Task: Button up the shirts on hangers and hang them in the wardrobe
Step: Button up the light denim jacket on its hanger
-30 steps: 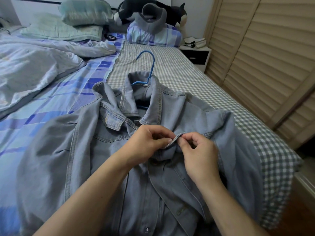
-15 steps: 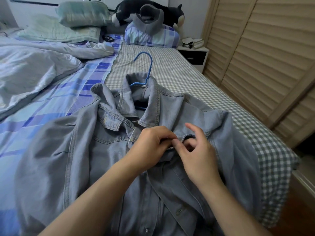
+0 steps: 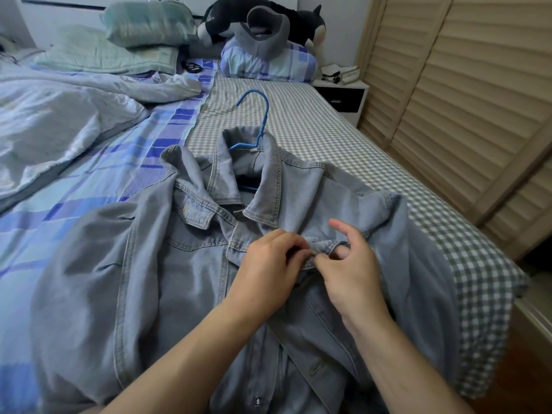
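Note:
A grey-blue denim shirt (image 3: 167, 273) lies front-up on the bed, on a blue hanger (image 3: 259, 121) whose hook sticks out past the collar. My left hand (image 3: 268, 264) pinches the left front edge just below the collar. My right hand (image 3: 349, 270) pinches the right front edge against it, index finger raised. The two hands meet at the upper placket; the button between them is hidden. Lower down, the front hangs open, with a metal button (image 3: 257, 401) and a buttonhole (image 3: 316, 369) showing.
The bed (image 3: 313, 121) has a checked sheet on the right and a rumpled duvet (image 3: 53, 121) on the left. Pillows and a plush toy (image 3: 268, 16) lie at the head. A white nightstand (image 3: 343, 94) and louvred wardrobe doors (image 3: 466, 100) stand to the right.
Both hands shifted slightly up the shirt front. My right hand moved from holding the edge lifted to pressing it against the left edge, and its index finger has lifted.

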Tool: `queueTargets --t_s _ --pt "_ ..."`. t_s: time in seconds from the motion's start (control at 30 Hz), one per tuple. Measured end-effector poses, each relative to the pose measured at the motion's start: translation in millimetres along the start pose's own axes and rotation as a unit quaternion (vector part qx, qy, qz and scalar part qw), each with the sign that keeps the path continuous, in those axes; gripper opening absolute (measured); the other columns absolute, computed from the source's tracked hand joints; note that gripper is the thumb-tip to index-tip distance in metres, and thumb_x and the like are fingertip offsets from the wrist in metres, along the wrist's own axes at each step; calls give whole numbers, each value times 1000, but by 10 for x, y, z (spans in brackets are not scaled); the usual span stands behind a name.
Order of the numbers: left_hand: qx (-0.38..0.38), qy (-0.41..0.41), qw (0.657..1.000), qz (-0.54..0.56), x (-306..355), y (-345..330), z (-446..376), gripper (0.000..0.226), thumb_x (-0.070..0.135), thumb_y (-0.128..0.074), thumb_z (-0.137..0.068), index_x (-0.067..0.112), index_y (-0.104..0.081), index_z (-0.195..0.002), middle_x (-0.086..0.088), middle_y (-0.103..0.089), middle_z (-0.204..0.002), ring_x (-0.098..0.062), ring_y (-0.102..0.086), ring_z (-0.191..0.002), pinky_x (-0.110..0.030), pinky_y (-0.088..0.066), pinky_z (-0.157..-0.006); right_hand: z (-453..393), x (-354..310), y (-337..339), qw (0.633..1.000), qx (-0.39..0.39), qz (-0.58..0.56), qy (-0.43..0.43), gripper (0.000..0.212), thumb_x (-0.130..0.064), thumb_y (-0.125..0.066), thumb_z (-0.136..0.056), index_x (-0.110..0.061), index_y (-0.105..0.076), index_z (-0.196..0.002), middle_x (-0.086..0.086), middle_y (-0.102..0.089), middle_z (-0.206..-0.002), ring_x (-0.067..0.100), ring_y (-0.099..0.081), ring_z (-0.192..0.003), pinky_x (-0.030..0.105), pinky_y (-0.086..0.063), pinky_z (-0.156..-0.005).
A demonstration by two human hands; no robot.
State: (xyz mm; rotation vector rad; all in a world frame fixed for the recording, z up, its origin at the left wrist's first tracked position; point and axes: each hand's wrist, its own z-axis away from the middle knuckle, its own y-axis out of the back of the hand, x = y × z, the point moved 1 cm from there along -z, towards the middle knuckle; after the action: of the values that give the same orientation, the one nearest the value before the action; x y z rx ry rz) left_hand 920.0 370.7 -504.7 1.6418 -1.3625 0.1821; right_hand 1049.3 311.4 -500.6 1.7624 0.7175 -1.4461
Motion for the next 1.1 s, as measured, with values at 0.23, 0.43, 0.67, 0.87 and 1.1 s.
queueTargets --t_s 0.23,0.43,0.67,0.87,1.1 --pt "14 33 999 26 47 64 75 14 30 -81 -84 21 -70 -87 12 -63 -84 -5 -60 -81 -13 -44 -75 -28 -50 151 996 -80 -30 -6 70 9 -64 -86 -39 -55 -136 0 -38 -57 16 -39 -60 26 -43 -60" --pt "-20 197 980 20 142 24 88 23 38 -77 -82 34 -57 -71 13 -61 -68 -21 -61 -81 -48 -51 -80 3 -81 140 992 -123 -35 9 55 -9 -72 -87 -50 -63 -123 34 -66 -92 45 -68 -86 59 -54 -94" --pt "4 205 973 -103 331 18 160 17 37 -68 -92 32 -54 -84 10 -64 -93 -20 -52 -100 -40 -41 -86 33 -57 53 997 -60 -37 18 43 8 -72 -85 -30 -68 -105 13 -75 -90 33 -74 -86 39 -62 -77" --pt "-14 256 965 -60 300 56 100 12 37 -69 -91 29 -62 -87 12 -62 -89 -15 -51 -102 -41 -39 -91 60 -88 36 997 -41 -62 11 39 14 -71 -84 -21 -63 -100 7 -75 -92 14 -76 -81 18 -56 -67" --pt "-29 258 962 -82 338 80 96 13 39 -64 -94 30 -59 -87 13 -62 -91 -17 -50 -106 -40 -36 -91 83 -92 35 998 -36 -52 14 44 12 -69 -86 -28 -66 -103 4 -76 -95 12 -76 -84 20 -56 -70"
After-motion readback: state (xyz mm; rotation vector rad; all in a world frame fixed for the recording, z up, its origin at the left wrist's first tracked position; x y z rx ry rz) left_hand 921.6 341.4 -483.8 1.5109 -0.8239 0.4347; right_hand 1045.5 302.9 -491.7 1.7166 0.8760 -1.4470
